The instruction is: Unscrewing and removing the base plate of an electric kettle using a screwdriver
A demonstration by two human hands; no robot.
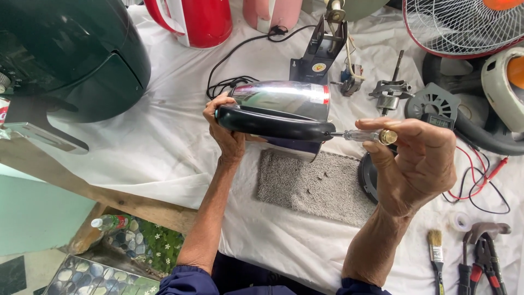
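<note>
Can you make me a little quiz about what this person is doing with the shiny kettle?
1. True or false: the left hand grips the steel kettle lying on its side.
2. What does the right hand hold against the kettle's black handle? A) paintbrush B) clear-handled screwdriver C) pliers
3. Fill in: below the kettle lies a grey ____.

Key: 1 true; 2 B; 3 mat.

White-sheeted table (164, 136), grey mat (316, 188), paintbrush (435, 251), pliers (486, 262), red jug (199, 22), black appliance (65, 54)
</note>
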